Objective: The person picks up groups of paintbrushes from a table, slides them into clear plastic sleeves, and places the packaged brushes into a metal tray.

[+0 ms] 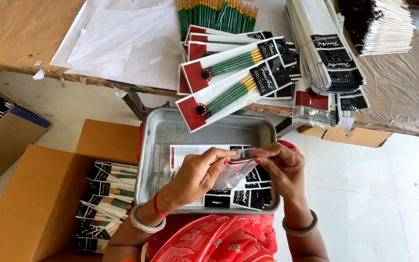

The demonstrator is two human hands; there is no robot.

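Note:
My left hand [197,175] and my right hand [280,167] both pinch the top edge of a clear plastic pouch [233,171] with a red and white card inside. I hold it over a metal tray [170,131] on my lap. Several more empty pouches with black and white labels [248,194] lie in the tray under my hands. Filled brush packs [229,92] with green-handled brushes lie stacked on the table edge just beyond the tray.
A bunch of loose green brushes [217,14] lies at the table's far side. A tall stack of empty pouches [326,48] sits right of the packs. An open cardboard box [49,194] at my left holds finished packs [105,199]. White paper [122,43] covers the table.

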